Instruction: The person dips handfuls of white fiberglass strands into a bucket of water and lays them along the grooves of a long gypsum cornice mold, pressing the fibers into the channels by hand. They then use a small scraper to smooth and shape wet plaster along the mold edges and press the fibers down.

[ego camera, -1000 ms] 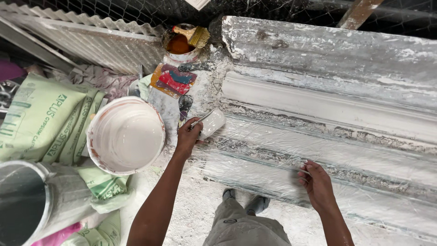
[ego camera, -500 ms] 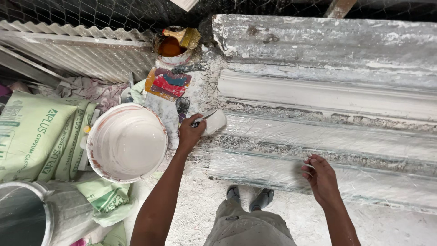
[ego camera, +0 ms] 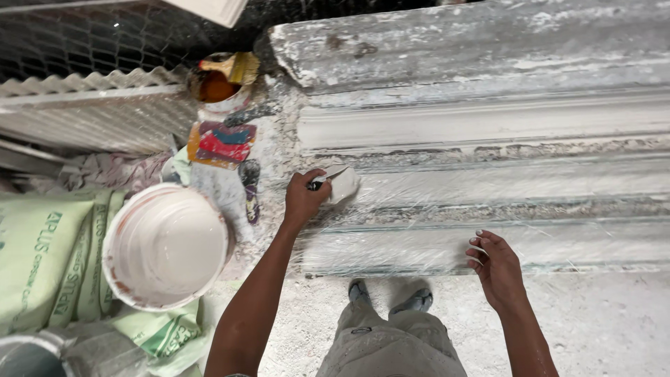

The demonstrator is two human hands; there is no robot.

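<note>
My left hand grips the dark handle of a plaster-coated trowel, whose blade rests on the left end of a long white plaster cornice mould covered with clear plastic film. My right hand rests with fingers spread on the film at the mould's near edge, holding nothing. A white bucket of wet plaster stands just left of my left arm.
Green plaster sacks lie at the left. A small tub with orange liquid and a brush sits behind the bucket, beside a colourful rag. A corrugated sheet and wire mesh fill the upper left. A metal pail is bottom left.
My left hand with the trowel has shifted right, away from the bucket and onto the mould's end. My right hand stays on the film. The view has tilted slightly.
</note>
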